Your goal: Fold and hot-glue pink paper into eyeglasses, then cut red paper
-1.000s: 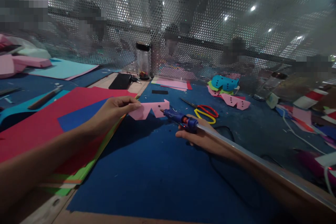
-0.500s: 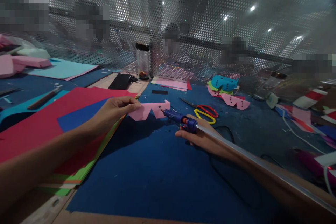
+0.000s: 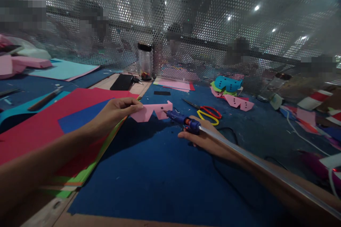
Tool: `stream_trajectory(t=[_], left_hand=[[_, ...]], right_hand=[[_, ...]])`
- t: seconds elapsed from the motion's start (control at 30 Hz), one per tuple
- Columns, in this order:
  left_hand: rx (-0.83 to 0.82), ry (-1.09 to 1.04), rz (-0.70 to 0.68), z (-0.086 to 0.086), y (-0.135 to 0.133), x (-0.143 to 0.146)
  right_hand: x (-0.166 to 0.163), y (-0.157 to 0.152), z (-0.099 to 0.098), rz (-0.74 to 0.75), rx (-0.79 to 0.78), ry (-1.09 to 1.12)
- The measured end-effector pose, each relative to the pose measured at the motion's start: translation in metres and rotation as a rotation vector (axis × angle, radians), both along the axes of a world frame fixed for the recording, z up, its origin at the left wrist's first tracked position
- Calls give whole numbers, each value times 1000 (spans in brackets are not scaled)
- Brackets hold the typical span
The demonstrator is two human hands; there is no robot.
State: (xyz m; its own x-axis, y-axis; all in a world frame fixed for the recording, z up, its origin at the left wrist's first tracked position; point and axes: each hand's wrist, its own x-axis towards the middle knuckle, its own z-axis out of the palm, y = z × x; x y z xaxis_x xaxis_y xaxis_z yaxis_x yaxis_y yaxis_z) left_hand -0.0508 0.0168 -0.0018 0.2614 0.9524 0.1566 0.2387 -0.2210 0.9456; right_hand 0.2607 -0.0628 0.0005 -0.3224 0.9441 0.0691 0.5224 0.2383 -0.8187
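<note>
Pink cut-out (image 3: 153,111): flat foam or paper piece, pale pink, with a jagged lower edge cut into broad points, a small peak at the upper right corner and at least one small dark dot near that end. It is held above the blue-covered bench (image 3: 160,177), its left end pinched in the closed fingers of the left hand (image 3: 117,111). Blue glue gun (image 3: 182,120): gripped in the closed right hand (image 3: 205,138), a clear glue stick (image 3: 266,170) trailing behind, its nozzle at the cut-out's right edge; whether they touch cannot be told. Red and yellow scissors (image 3: 209,113) lie just beyond.
</note>
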Motion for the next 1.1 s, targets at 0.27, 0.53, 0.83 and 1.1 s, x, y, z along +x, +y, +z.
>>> stream_trajectory(t=[0.27,0.53,0.83,1.1], left_hand=[[-4,-11,-9,-2,1,-1],[-12,-24,-10,-3,2,-1],[-17,-34,-15,-3,2,-1],[-15,-26,-12,-3,1,-2]], right_hand=[[0,0,1,20,0,15],[1,0,-1,23,-15,31],[1,2,0,19,26,-28],[2,3,-5,21,16,9]])
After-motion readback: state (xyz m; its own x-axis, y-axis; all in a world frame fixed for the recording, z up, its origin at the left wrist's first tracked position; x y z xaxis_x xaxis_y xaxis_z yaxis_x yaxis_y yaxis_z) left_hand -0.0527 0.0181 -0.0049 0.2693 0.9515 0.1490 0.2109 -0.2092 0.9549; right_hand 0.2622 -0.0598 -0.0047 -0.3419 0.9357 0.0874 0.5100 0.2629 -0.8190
